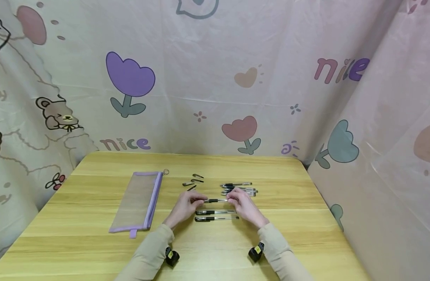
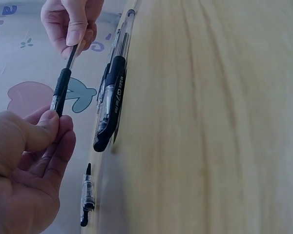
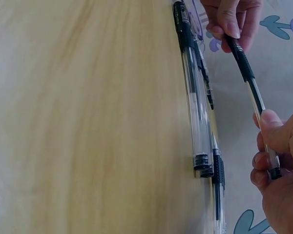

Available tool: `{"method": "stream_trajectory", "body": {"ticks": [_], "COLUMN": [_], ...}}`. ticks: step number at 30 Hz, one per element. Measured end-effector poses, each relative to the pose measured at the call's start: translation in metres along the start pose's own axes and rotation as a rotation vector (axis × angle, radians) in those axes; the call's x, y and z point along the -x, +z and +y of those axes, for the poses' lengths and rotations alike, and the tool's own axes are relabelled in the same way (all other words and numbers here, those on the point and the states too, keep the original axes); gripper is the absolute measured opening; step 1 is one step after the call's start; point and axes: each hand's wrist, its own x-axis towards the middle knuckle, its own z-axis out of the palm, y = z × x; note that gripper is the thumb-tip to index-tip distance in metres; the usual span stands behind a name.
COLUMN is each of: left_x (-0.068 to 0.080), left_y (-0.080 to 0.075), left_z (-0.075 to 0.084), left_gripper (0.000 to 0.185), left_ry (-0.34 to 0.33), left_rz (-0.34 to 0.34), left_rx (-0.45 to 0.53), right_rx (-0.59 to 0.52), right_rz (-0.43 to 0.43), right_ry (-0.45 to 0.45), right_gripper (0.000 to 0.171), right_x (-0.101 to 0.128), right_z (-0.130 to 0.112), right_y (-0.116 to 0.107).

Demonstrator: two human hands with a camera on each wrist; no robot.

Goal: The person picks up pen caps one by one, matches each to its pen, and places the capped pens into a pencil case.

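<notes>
Holding one black gel pen [image 1: 216, 200] level above the wooden table [image 1: 95, 242] | left hand [image 1: 185, 207] pinched grip end | right hand [image 1: 245, 205] pinched barrel end | two pens [image 1: 215, 215] lay beneath.

The head camera looks forward and down from above the person's forearms, taking in the whole surface [image 1: 95, 242] and the printed curtain [image 1: 215, 78] behind it from a moderate distance. Each wrist camera sits close to the surface and looks along it toward the opposite hand, so the wood grain fills much of its frame. All three views share the pen [image 1: 215, 200] [image 2: 63, 87] [image 3: 251, 92] held between both hands [image 1: 184, 207] [image 1: 246, 207] and the pens lying beside it.
</notes>
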Motion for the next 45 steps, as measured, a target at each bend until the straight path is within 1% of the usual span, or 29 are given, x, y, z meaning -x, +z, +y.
{"method": "stream_trajectory", "body": {"ticks": [4,8,13,18,21,27,30,33,38,45], "left_x": [0.000,0.001,0.000,-0.002,-0.002,-0.001,-0.001,-0.001,0.000,0.001], "left_y": [0.001,0.000,-0.004,-0.008,-0.009,-0.010,-0.009,-0.007,-0.004,-0.003], "left_z": [-0.001,-0.001,0.000,-0.003,-0.007,-0.011,-0.010,-0.010,-0.010,-0.009], "left_gripper": [0.018,0.019,0.019,0.019,0.019,0.018,0.018,0.016,0.012,0.012], "left_ry": [0.029,0.050,0.010,-0.021,-0.029,-0.027,-0.039,-0.031,-0.013,-0.012], "left_rz": [0.022,0.017,0.017,-0.023,-0.026,-0.019,-0.017,-0.025,-0.048,-0.069], "left_rx": [0.006,0.000,0.001,-0.003,-0.020,-0.059,-0.085,-0.128,-0.205,-0.220], "right_rx": [-0.012,-0.032,-0.067,-0.111,-0.113,-0.094,-0.085,-0.056,0.011,0.033], "right_rz": [0.008,0.022,0.023,0.006,0.008,0.009,-0.018,-0.057,-0.074,-0.085], "right_ry": [-0.004,0.001,0.004,0.037,0.041,0.050,0.085,0.116,0.103,0.110], "right_gripper": [0.009,0.010,0.013,0.017,0.018,0.013,0.010,0.009,0.008,0.007], "right_x": [-0.001,-0.001,-0.002,-0.001,0.000,0.005,0.006,0.006,0.007,0.008], "right_z": [-0.002,-0.002,0.000,0.008,0.013,0.025,0.026,0.026,0.027,0.028], "right_y": [0.000,-0.001,0.000,-0.002,-0.005,-0.008,-0.010,-0.012,-0.012,-0.012]}}
